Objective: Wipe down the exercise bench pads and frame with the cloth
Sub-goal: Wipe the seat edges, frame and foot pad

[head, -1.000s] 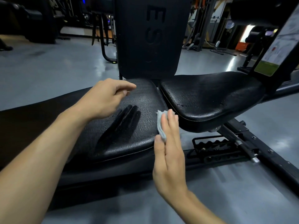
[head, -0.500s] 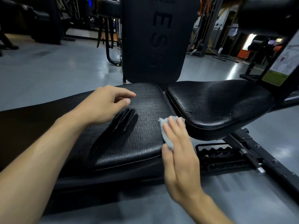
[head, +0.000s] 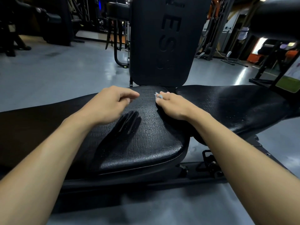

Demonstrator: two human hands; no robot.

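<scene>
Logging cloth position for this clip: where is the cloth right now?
In the head view, the cloth sits under the right hand's fingers at the far end of the near bench pad, beside the gap to the seat pad.

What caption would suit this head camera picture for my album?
Right hand presses a small cloth onto the black bench pad while the left hand hovers above.

Right hand (head: 172, 105) with cloth (head: 158, 95) on back pad (head: 146, 137); seat pad (head: 227, 108) right; left hand (head: 110, 103) above back pad.
</scene>
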